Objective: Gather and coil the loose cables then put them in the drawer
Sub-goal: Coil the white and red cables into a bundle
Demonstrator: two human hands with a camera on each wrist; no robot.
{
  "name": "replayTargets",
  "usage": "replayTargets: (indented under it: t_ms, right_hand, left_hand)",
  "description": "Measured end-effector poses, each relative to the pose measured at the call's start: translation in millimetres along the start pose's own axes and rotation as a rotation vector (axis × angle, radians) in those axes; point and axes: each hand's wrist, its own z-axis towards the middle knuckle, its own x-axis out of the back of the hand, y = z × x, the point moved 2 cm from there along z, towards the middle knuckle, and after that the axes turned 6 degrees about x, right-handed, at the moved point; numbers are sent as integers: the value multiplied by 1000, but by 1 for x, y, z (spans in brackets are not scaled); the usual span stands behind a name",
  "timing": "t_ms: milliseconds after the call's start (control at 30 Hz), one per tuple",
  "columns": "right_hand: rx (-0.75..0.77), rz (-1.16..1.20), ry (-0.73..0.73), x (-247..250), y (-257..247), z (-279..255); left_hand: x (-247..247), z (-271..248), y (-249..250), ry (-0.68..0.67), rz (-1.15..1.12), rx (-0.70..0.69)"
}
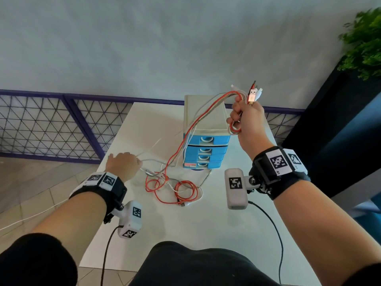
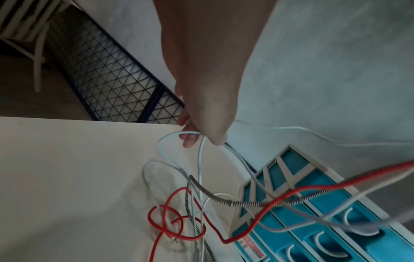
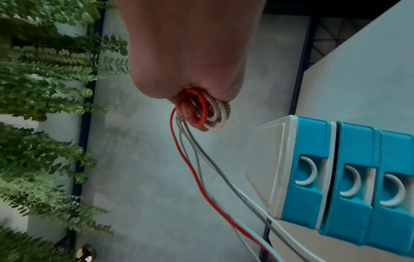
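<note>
My right hand point(image 1: 246, 118) is raised beside the drawer unit and grips a bundle of cable ends point(image 1: 252, 93), red, white and braided, with a small coil point(image 3: 208, 111) showing below the fist. The strands hang down to a tangle of red and white cables point(image 1: 175, 188) on the white table point(image 1: 206, 223). My left hand point(image 1: 123, 164) rests on the table left of the tangle, fingers curled round a white cable point(image 2: 179, 134). The drawer unit point(image 1: 206, 149), white with blue drawers point(image 3: 313, 170), stands behind the tangle, all drawers shut.
A purple-framed mesh fence point(image 1: 51, 124) runs behind the table. A dark planter with green foliage point(image 1: 365, 44) stands at the right. A thin white cable point(image 1: 26, 219) trails over the tiled floor at the left. Wrist-camera leads hang over the table's near edge.
</note>
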Motion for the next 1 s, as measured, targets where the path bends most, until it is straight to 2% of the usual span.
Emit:
replayTargets:
  t_ms: [67, 133, 167, 200, 267, 300, 367, 467, 533, 600, 667, 733, 800, 1000]
  right_hand:
    - [22, -35, -35, 0, -4, -1]
    - [8, -104, -71, -1, -3, -2]
    - [-15, -145, -92, -2, -1, -2]
    - [-46, -195, -125, -3, 1, -3]
    - [-122, -321, -241, -5, 7, -8]
    - [-168, -374, -324, -6, 9, -11]
    - [-271, -405, -500, -8, 13, -20]
    - [-353, -425, -673, -15, 19, -32]
    - [-319, -485, -731, -22, 22, -37]
    - [-250, -563, -749, -25, 23, -37]
    - [-244, -579, -731, -23, 22, -39]
    - [-253, -549, -729, -20, 22, -41]
    - [-273, -484, -735, -19, 22, -46]
    - [-539, -91, -691, -14, 16, -49]
  left_hand:
    - [6, 1, -2, 89, -29, 6]
    - [6, 4, -4, 225, -2, -75]
    - [6, 5, -5, 226, 11, -121]
    - [2, 9, -6, 160, 19, -160]
    - [-3, 12, -4, -57, -45, -223]
    - [-2, 12, 2, -142, -149, -249]
    - [18, 4, 22, -222, -533, -294]
    - [73, -19, 60, -100, -1045, -367]
    - [106, -34, 84, -124, -1147, -413]
    - [121, -38, 101, -253, -1226, -463]
    - [126, -40, 108, -365, -1255, -453]
    - [123, -37, 111, -342, -1225, -425]
    - [120, -35, 113, -258, -1244, -408]
    - [122, -40, 116, -223, -1314, -496]
